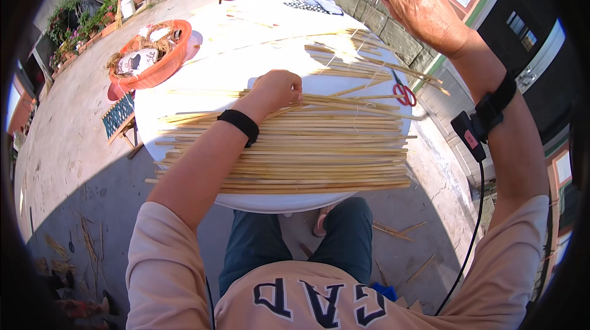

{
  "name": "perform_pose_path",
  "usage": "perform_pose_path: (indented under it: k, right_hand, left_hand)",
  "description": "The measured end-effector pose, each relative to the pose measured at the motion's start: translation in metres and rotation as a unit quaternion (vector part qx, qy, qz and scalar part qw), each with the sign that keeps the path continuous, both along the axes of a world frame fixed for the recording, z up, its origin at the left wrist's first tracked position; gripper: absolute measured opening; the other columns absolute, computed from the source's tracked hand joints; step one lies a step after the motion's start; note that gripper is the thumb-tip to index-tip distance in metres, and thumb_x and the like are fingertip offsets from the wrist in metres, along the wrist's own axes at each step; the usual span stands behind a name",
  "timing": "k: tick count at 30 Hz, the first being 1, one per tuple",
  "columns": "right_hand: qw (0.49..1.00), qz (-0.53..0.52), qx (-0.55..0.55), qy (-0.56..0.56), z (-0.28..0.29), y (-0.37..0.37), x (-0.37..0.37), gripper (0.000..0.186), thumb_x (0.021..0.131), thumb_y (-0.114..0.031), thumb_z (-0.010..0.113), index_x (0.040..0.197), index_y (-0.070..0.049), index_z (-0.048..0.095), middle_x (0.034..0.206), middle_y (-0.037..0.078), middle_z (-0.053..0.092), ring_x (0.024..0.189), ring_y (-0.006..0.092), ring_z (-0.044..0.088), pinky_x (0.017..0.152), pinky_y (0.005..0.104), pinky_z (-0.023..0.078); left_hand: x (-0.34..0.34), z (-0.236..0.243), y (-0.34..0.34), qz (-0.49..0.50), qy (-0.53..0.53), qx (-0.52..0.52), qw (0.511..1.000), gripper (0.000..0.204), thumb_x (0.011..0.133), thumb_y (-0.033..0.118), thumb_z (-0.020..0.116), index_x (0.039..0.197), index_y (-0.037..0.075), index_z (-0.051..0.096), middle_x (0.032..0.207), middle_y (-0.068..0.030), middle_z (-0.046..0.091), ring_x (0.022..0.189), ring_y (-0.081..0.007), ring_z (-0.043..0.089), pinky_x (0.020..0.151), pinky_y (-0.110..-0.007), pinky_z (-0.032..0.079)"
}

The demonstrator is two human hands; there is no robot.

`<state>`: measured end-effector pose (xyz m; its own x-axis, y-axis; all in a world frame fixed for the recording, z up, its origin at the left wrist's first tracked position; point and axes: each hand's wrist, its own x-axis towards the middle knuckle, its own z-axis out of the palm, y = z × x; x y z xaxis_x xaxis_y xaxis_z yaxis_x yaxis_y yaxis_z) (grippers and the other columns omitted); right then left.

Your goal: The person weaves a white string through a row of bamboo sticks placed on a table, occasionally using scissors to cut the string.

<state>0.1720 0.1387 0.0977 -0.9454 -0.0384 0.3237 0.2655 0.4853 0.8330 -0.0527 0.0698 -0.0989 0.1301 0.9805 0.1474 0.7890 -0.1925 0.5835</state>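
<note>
Stalk row (319,159) on worktop (215,78), right hand (424,16) raised

Stalks are spread nearer the body than the left hand (276,91), fingers curled at the row's far side. Right fingers are bent in; what's pinched by either can't be told. Red-handled scissors (401,86) are seen right of the left hand.

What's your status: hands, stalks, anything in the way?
Left hand curled at stalks. Right hand raised, curled. Stalks mostly side by side on table. Scissors near right ends, possible snag.
</note>
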Motion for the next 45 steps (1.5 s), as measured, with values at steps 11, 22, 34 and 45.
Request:
perform_pose_path:
  k: [11, 22, 34, 45]
  right_hand:
    - [0.979, -0.101, -0.004, -0.175, 0.003, 0.000, 0.041, 0.012, 0.074, -0.004, 0.053, 0.075, -0.002, 0.041, 0.060, 0.012, 0.046, 0.059, 0.0259, 0.056, 0.051, 0.0335, 0.046]
    - [0.975, -0.196, 0.042, -0.091, -0.002, 0.028, 0.035, 0.010, 0.078, -0.004, 0.051, 0.085, 0.001, 0.046, 0.065, 0.015, 0.058, 0.063, 0.0266, 0.062, 0.053, 0.0331, 0.049]
    - [0.989, -0.140, 0.044, 0.011, 0.006, 0.075, 0.011, 0.011, 0.078, -0.004, 0.051, 0.088, 0.000, 0.050, 0.070, 0.016, 0.061, 0.069, 0.0285, 0.062, 0.058, 0.0357, 0.051]
    - [0.991, -0.118, -0.034, 0.055, -0.012, 0.110, -0.046, 0.013, 0.078, -0.004, 0.051, 0.090, 0.000, 0.052, 0.071, 0.016, 0.061, 0.071, 0.0289, 0.063, 0.059, 0.0368, 0.051]
  left_hand:
    - [-0.008, -0.015, 0.005, 0.011, 0.071, -0.014, 0.997, 0.027, 0.070, 0.022, 0.068, 0.090, 0.005, 0.062, 0.088, -0.0120, 0.062, 0.084, -0.0261, 0.058, 0.069, -0.037, 0.044]
    - [0.009, -0.004, 0.018, -0.011, 0.274, -0.038, 0.961, 0.024, 0.068, 0.017, 0.064, 0.087, 0.004, 0.062, 0.097, -0.0129, 0.058, 0.096, -0.0282, 0.054, 0.081, -0.039, 0.043]
    - [-0.002, 0.009, 0.035, -0.151, 0.245, -0.194, 0.938, 0.035, 0.068, 0.012, 0.060, 0.103, 0.004, 0.056, 0.092, -0.0141, 0.060, 0.091, -0.0289, 0.056, 0.077, -0.037, 0.045]
    - [-0.013, -0.024, 0.012, -0.118, 0.123, 0.013, 0.985, 0.044, 0.076, 0.010, 0.060, 0.118, 0.007, 0.046, 0.104, -0.0113, 0.055, 0.100, -0.0288, 0.051, 0.084, -0.037, 0.042]
